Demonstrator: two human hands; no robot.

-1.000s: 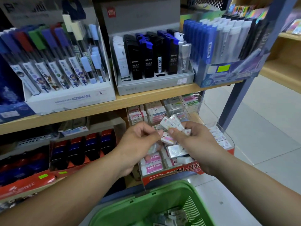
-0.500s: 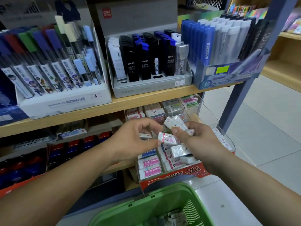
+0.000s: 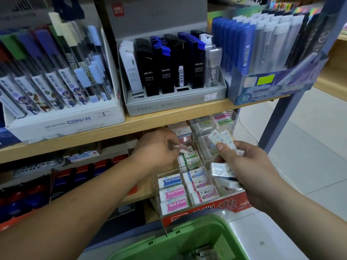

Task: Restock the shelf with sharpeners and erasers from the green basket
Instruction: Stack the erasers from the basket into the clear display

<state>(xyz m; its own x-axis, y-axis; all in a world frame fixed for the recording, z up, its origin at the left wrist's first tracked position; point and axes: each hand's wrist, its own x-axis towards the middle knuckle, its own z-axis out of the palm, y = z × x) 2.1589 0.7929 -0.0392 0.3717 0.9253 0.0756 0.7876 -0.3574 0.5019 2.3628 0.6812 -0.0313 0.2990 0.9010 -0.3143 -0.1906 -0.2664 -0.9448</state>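
A clear tiered display [image 3: 197,209] of erasers with a red front stands on the lower shelf. My left hand [image 3: 155,149] reaches under the upper shelf and pinches a small white eraser [image 3: 183,148] over a middle compartment. My right hand [image 3: 242,166] is to the right of the display and grips a bundle of several wrapped erasers [image 3: 221,139], some fanned above the thumb and others under the fingers. The green basket [image 3: 180,241] sits at the bottom of the view with a few packets inside.
The wooden upper shelf [image 3: 131,126] carries boxes of pencil leads [image 3: 169,68] and hangs just above my left hand. A blue-grey shelf post [image 3: 281,117] rises at the right, with tiled floor [image 3: 309,147] beyond it. Red and blue items [image 3: 65,177] fill the lower left.
My left hand took one eraser from the bundle and carried it left and back into the display. My right hand drew slightly right with the remaining erasers.
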